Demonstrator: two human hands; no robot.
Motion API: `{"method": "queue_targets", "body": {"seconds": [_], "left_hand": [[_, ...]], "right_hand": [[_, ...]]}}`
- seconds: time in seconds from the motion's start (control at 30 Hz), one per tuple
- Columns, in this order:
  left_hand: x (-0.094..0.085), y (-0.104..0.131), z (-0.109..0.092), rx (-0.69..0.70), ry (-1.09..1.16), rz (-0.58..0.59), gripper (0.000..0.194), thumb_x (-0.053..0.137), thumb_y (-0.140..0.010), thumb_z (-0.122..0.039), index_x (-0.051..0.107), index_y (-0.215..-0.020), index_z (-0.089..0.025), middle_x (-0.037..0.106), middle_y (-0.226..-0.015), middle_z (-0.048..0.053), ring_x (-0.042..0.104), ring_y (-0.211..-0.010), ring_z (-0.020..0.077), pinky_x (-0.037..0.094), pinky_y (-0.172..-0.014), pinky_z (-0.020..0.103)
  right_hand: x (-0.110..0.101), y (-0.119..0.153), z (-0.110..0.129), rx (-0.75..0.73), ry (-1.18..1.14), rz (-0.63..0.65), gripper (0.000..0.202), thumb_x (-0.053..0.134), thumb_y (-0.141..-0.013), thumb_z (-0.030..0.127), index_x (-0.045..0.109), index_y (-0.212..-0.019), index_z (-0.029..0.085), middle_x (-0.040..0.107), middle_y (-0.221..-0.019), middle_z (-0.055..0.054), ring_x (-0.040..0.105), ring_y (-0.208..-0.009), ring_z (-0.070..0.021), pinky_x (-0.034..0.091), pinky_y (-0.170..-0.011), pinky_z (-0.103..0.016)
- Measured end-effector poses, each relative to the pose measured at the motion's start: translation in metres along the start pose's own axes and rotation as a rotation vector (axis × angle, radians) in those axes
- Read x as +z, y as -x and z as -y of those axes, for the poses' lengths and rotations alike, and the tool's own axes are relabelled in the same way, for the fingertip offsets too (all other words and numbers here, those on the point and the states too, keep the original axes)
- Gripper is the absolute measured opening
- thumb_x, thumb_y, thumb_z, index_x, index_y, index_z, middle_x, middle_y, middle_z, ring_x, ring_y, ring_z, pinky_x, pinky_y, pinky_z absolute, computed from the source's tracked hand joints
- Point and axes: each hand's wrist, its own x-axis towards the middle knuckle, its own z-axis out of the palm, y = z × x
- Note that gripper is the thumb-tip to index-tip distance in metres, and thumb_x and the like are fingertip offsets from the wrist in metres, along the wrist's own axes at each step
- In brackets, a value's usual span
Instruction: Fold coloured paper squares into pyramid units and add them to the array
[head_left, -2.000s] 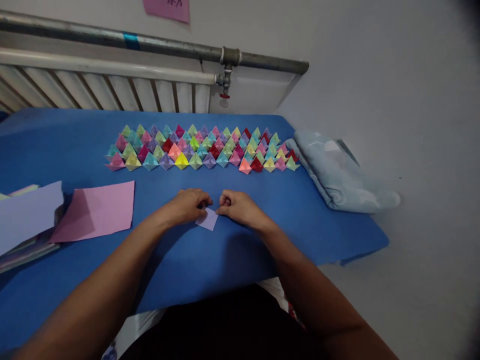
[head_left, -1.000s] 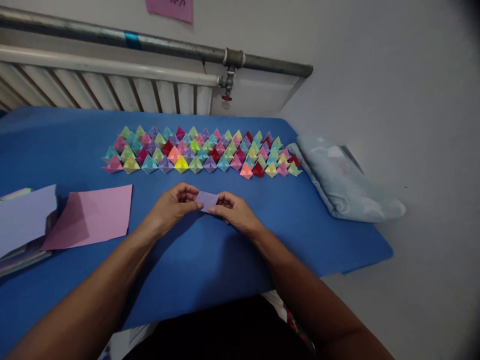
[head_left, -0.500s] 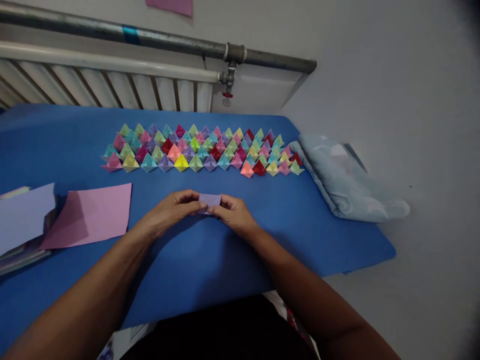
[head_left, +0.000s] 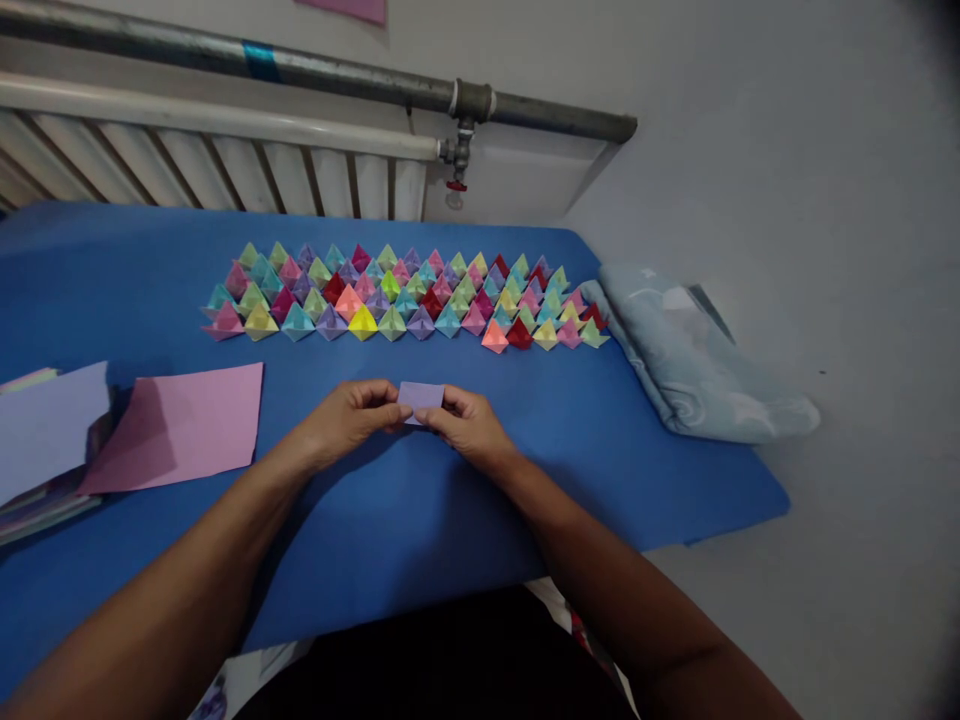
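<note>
A small piece of purple paper [head_left: 421,396] is held between my two hands above the blue table. My left hand [head_left: 355,416] pinches its left side, thumb in front and fingers behind. On the right side, my right hand [head_left: 471,424] grips it in the same way, its thumb near the lower edge. The two thumbs almost meet. Beyond my hands, several folded paper boats [head_left: 391,322] in many colours stand in close rows.
At the left lie a pink sheet [head_left: 187,425] and a stack of coloured paper [head_left: 49,430]. A folded grey-blue cloth [head_left: 675,360] rests at the table's right edge. Behind the blue table [head_left: 360,560] are a radiator [head_left: 292,182] and a pipe [head_left: 352,85] with a valve.
The purple paper is tilted slightly, so a little more of its face shows. Both hands keep their hold in nearly the same place.
</note>
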Motion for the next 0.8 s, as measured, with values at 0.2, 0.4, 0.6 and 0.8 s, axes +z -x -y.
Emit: {"method": "queue_targets", "body": {"seconds": [0.2, 0.4, 0.6, 0.8], "left_hand": [[0.000, -0.001, 0.004, 0.036, -0.044, 0.059, 0.026, 0.074, -0.068, -0.043, 0.062, -0.062, -0.020, 0.057, -0.062, -0.001, 0.052, -0.062, 0.0152, 0.042, -0.064, 0.030], [-0.001, -0.004, 0.011, 0.096, -0.091, 0.039, 0.028, 0.075, -0.066, -0.042, 0.057, -0.062, -0.020, 0.044, -0.056, -0.006, 0.038, -0.054, 0.0100, 0.030, -0.053, 0.025], [-0.003, -0.002, 0.014, 0.287, -0.308, -0.031, 0.023, 0.067, -0.074, -0.039, 0.068, -0.088, -0.021, 0.066, -0.082, 0.001, 0.061, -0.077, 0.0190, 0.048, -0.073, 0.033], [-0.005, -0.002, 0.024, 0.645, -0.931, -0.145, 0.018, 0.054, -0.086, -0.018, 0.067, -0.099, -0.022, 0.071, -0.104, 0.006, 0.063, -0.103, 0.0237, 0.046, -0.092, 0.039]], "right_hand": [[-0.001, -0.003, -0.003, -0.064, 0.061, -0.042, 0.019, 0.066, -0.069, 0.035, 0.065, -0.079, 0.018, 0.061, -0.073, 0.003, 0.054, -0.071, -0.0119, 0.043, -0.066, -0.024], [-0.001, 0.001, -0.004, -0.132, 0.227, -0.069, 0.015, 0.061, -0.074, 0.034, 0.058, -0.072, 0.020, 0.050, -0.067, 0.005, 0.046, -0.066, -0.0108, 0.038, -0.062, -0.023], [-0.006, 0.002, -0.013, -0.437, 0.712, -0.144, 0.012, 0.054, -0.086, 0.022, 0.060, -0.075, 0.019, 0.057, -0.074, 0.000, 0.051, -0.073, -0.0146, 0.040, -0.072, -0.027], [-0.008, 0.003, -0.013, -0.726, 1.317, -0.068, 0.020, 0.050, -0.097, 0.022, 0.069, -0.093, 0.019, 0.068, -0.095, -0.008, 0.052, -0.086, -0.0206, 0.037, -0.080, -0.033]]}}
